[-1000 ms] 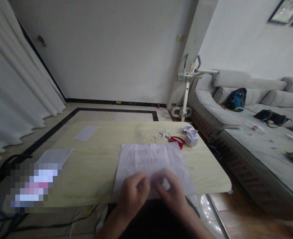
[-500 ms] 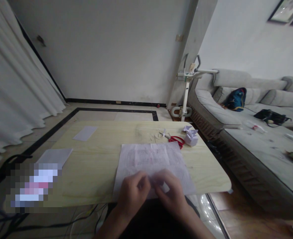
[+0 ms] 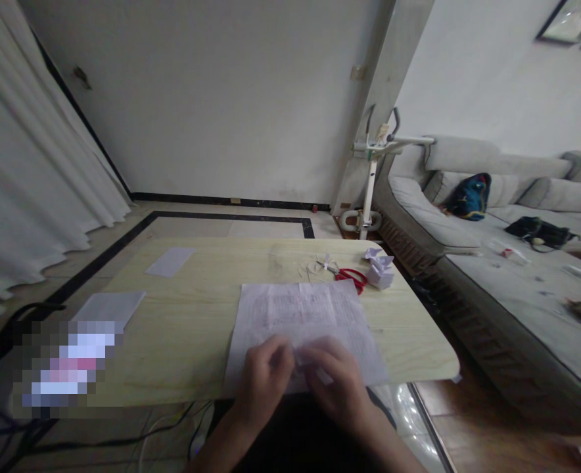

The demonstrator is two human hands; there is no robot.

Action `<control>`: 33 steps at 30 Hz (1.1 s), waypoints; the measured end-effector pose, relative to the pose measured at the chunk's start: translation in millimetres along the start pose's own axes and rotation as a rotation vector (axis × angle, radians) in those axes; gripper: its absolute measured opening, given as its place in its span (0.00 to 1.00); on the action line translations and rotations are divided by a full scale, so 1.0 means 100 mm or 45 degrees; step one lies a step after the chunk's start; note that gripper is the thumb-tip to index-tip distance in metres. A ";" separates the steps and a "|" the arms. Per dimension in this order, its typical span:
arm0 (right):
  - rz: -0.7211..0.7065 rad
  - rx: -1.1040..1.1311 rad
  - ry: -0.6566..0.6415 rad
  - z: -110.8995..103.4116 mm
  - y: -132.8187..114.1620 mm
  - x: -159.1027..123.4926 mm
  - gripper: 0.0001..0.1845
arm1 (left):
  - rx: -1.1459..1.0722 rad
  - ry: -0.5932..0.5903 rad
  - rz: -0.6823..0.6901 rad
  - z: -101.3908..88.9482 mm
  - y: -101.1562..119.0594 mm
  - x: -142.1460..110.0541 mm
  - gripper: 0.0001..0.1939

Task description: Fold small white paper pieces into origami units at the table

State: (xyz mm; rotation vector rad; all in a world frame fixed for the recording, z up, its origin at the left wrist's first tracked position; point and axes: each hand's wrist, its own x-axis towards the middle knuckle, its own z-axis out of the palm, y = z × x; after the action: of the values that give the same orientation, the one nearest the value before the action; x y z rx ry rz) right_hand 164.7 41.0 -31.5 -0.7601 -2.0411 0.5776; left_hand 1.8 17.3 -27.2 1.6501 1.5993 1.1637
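Observation:
A large printed sheet of paper (image 3: 305, 305) with fold creases lies flat near the table's front edge. Over its lower half, my left hand (image 3: 265, 368) is closed, thumb and fingertips pinched together. Facing it, my right hand (image 3: 337, 378) is closed too, with its fingers curled and slightly blurred. A small piece of white paper (image 3: 325, 377) shows between my hands, mostly covered by the fingers. Beyond the sheet's far right corner lie red-handled scissors (image 3: 352, 279), with thin paper scraps (image 3: 307, 269) beside the blades.
Folded white paper pieces (image 3: 380, 271) stand by the table's right rim. Two white sheets lie on the left, a far one (image 3: 171, 261) and a nearer one (image 3: 110, 309), beside a pixelated bright object (image 3: 76, 364). A grey sofa (image 3: 507, 289) borders the wooden table (image 3: 186, 335).
My right hand's fingers have shifted slightly over the small piece of paper. My left hand stays almost in place, and the objects on the table have not moved.

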 end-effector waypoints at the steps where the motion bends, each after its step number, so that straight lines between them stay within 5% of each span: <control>1: -0.003 -0.005 -0.004 0.00 0.00 0.00 0.19 | -0.041 0.005 -0.023 0.01 0.00 0.00 0.15; 13: 0.054 -0.058 0.092 0.00 0.00 -0.03 0.19 | -0.584 -0.069 -0.282 0.06 0.06 -0.01 0.14; 20: 0.149 0.161 0.141 -0.09 -0.06 0.03 0.21 | -0.676 -0.110 -0.345 0.07 0.04 0.02 0.10; 24: 0.281 0.221 0.237 -0.13 -0.04 0.09 0.13 | -0.523 -0.112 -0.279 0.04 0.09 0.02 0.10; 30: 0.456 0.363 0.103 -0.10 -0.01 0.14 0.04 | -0.275 -0.144 -0.028 0.05 0.07 -0.03 0.11; 33: 0.519 0.351 0.105 -0.08 -0.01 0.14 0.08 | -0.192 -0.175 0.073 0.07 0.04 -0.04 0.11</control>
State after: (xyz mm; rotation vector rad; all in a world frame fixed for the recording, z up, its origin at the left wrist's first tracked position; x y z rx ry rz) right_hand 165.0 51.4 -18.8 -1.0187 -1.6900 1.0167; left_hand 10.4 14.5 -27.7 1.6498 1.3546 1.1435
